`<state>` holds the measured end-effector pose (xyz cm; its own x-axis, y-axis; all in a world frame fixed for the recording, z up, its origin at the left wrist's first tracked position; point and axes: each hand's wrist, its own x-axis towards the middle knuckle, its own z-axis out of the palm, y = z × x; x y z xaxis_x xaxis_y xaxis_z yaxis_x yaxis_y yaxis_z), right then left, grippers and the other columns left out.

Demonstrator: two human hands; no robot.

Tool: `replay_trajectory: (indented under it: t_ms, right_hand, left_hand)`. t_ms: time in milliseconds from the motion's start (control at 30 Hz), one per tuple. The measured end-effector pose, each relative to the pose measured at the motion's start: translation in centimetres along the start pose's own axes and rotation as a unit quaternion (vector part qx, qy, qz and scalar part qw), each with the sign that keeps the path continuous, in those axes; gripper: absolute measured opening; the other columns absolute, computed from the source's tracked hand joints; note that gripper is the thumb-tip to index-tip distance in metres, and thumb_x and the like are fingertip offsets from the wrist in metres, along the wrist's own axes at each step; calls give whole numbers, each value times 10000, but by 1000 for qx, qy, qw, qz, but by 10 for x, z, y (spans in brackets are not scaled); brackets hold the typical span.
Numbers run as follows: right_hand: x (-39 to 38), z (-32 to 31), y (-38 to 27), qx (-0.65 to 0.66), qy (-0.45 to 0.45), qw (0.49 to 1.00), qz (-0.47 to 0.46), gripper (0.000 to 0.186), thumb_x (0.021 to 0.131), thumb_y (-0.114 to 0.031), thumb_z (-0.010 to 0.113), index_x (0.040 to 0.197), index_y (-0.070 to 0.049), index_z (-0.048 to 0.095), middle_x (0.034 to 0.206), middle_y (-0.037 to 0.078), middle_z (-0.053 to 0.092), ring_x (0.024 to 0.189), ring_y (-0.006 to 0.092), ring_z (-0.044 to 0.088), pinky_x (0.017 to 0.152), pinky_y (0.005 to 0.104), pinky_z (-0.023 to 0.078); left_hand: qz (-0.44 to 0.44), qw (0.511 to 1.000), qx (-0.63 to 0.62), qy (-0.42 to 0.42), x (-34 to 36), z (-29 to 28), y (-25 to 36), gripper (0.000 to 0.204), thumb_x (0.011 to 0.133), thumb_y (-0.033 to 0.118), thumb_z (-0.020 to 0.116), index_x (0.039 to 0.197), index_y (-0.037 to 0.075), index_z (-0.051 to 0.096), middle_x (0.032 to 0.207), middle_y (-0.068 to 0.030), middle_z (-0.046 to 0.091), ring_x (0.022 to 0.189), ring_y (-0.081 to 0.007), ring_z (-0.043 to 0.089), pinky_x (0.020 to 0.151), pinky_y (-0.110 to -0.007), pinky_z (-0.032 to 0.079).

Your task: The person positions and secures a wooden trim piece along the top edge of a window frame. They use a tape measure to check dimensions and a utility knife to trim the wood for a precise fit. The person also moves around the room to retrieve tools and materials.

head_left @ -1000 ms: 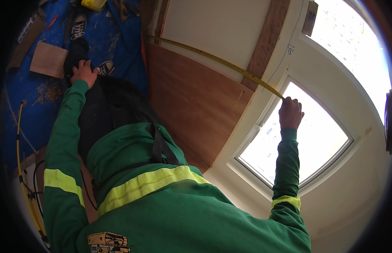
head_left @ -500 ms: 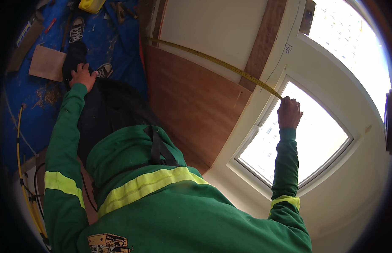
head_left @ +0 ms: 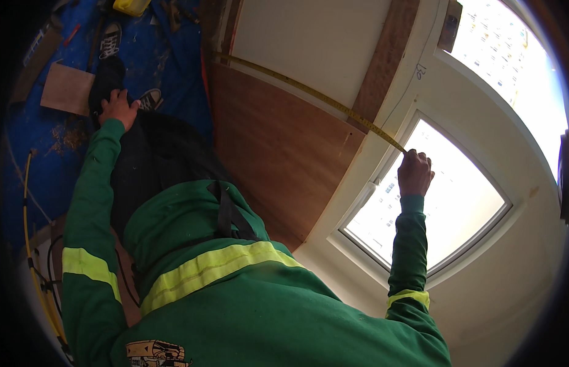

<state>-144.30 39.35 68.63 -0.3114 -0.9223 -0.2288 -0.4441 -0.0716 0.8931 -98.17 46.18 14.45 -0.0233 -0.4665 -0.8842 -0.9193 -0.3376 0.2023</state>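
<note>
A yellow tape measure (head_left: 315,93) is stretched in a straight line across the upper part of the wood panelling. Its right end runs into my right hand (head_left: 415,174), whose fingers are closed on it in front of the small bright window. Whether the tape's case is inside that fist is hidden. The tape's far left end lies by a dark wooden upright, and I cannot make out what it meets there. My left hand (head_left: 119,111) rests on my dark trouser leg (head_left: 137,137) at the knee, fingers spread, holding nothing.
Below the tape is a brown plywood panel (head_left: 284,147); a vertical wood strip (head_left: 385,58) stands beside the white window frame (head_left: 419,110). On the blue sheet (head_left: 156,67) lie a plywood offcut (head_left: 66,89), shavings and tools. A yellow cable (head_left: 27,220) runs at far left.
My right hand has shifted slightly down and left, and the tape's right end with it. My left hand stays on the knee.
</note>
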Motion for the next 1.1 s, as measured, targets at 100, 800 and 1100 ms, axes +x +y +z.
replay_trajectory:
  t_ms: [100, 800, 1100]
  right_hand:
    - [-2, 1, -1, 6, 9, 1000, -2, 199, 1024, -238, 588, 965, -93, 711, 991, 110, 711, 1037, 324, 681, 853, 585, 531]
    - [1, -1, -1, 14, 11, 1000, -5, 203, 1030, -236, 570, 935, -102, 690, 971, 104, 705, 1015, 310, 674, 818, 573, 524]
    - [6, -7, -1, 8, -1, 1000, -8, 201, 1026, -231, 576, 943, -88, 690, 967, 107, 703, 1014, 318, 677, 812, 567, 523]
  left_hand:
    - [4, 1000, 1, 5, 1, 2, -1, 677, 1060, 566, 458, 1612, 190, 345, 1665, -36, 276, 1510, -449, 277, 1164, -623, 436]
    - [-14, 1000, 11, -14, -3, -6, 4, 678, 1066, 563, 451, 1620, 191, 329, 1667, -38, 260, 1525, -445, 250, 1177, -627, 433]
    - [-1, 1000, 3, -6, -5, -14, 6, 664, 1069, 539, 464, 1612, 176, 347, 1651, -43, 288, 1521, -439, 262, 1170, -640, 426]
